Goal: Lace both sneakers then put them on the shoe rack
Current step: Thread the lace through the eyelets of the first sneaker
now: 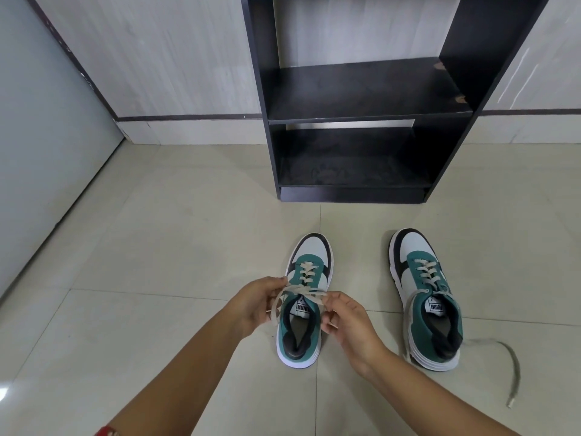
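Two teal, white and black sneakers stand on the tiled floor, toes toward the rack. Over the left sneaker (309,262), my left hand (257,302) and my right hand (349,319) each pinch an end of its beige lace (303,291), which crosses above the tongue. The right sneaker (423,278) stands apart to the right, laced up the front, its lace ends loose; one end (511,369) trails across the floor to the right. The black shoe rack (371,114) stands just beyond the sneakers with two bare shelves.
A pale wall with a dark skirting line runs behind the rack. A grey door or panel (41,152) stands at the left. Glossy beige floor tiles (157,247) spread around the sneakers.
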